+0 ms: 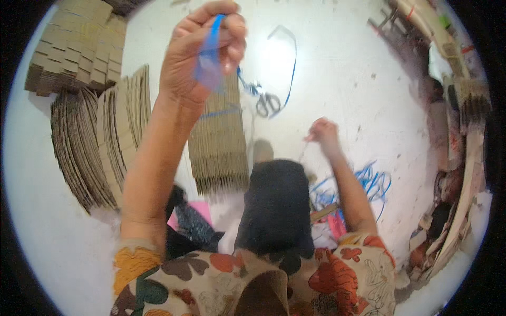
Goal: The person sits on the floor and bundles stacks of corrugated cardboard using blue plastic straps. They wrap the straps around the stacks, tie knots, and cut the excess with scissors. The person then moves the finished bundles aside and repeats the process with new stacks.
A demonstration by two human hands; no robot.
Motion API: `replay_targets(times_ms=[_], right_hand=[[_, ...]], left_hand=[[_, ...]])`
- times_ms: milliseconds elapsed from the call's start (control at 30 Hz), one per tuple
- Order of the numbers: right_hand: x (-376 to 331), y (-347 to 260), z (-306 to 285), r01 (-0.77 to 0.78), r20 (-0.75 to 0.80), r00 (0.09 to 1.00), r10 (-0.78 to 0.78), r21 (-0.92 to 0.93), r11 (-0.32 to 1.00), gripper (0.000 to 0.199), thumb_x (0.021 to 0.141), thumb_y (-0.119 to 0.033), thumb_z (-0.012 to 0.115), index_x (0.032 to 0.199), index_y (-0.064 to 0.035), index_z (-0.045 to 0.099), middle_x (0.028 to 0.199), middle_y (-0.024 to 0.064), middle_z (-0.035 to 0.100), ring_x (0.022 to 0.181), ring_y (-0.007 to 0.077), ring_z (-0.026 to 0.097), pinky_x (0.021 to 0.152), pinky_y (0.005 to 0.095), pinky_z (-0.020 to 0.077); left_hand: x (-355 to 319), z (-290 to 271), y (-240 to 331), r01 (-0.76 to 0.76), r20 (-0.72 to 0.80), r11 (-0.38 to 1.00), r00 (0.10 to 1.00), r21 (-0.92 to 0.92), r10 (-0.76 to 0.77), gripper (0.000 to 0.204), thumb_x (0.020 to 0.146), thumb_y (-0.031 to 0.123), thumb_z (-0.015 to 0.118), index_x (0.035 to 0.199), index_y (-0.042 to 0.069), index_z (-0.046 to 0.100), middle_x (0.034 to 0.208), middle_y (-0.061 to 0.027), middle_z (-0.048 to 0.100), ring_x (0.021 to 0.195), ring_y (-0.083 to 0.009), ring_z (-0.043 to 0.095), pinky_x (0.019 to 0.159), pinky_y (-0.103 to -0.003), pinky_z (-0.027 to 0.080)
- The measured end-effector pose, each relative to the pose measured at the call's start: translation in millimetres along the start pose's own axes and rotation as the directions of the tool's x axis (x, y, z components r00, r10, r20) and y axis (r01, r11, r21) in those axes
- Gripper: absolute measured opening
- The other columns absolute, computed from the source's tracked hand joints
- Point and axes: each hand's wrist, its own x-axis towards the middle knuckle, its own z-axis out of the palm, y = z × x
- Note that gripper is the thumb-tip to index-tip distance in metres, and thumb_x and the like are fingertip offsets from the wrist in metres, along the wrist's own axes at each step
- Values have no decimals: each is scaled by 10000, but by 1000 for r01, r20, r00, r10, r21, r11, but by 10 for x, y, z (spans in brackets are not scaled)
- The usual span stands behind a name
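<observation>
My left hand [203,52] is raised high, its fingers closed on a blue plastic strip [211,50] that hangs down over the palm. Below and beyond it lies a bundle of flat brown cardboard pieces [219,147], with a blue strip [219,112] running across it. Lower and to the right, my right hand [323,134] hovers over the pale floor with curled fingers; blur hides what they pinch, if anything. Between the hands, a pair of scissors [268,106] rests on the floor beside a long loose blue strip [294,63].
Tall stacks of cardboard [79,45] and leaning rows of cardboard [84,147] stand at the left. A tangle of blue strips [371,181] lies near my right forearm. A dark plastic bag [195,224] sits by my left elbow. Clutter [448,121] lines the right edge.
</observation>
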Motion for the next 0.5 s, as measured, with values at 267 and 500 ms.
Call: replay_targets(times_ms=[267,500], right_hand=[[82,-2695,1020,475,181,869,-461,-40,879,177,867,-125,549,957,20,599,826,93,627,487,78,506,441,192,439],[-509,-2813,1639,379,684,677,-270,-10,925,203,869,-214,508,927,-20,525,852,172,651,534,181,646,410,218,507]], left_hand=[[774,888,1192,-202,339,967,930,153,140,188,866,146,605,904,-36,623,754,-134,670,557,-133,640,387,-204,476],[484,1260,1186,-284,180,944,950,167,253,175,895,191,564,860,32,631,726,-96,659,587,-133,630,491,-207,510]])
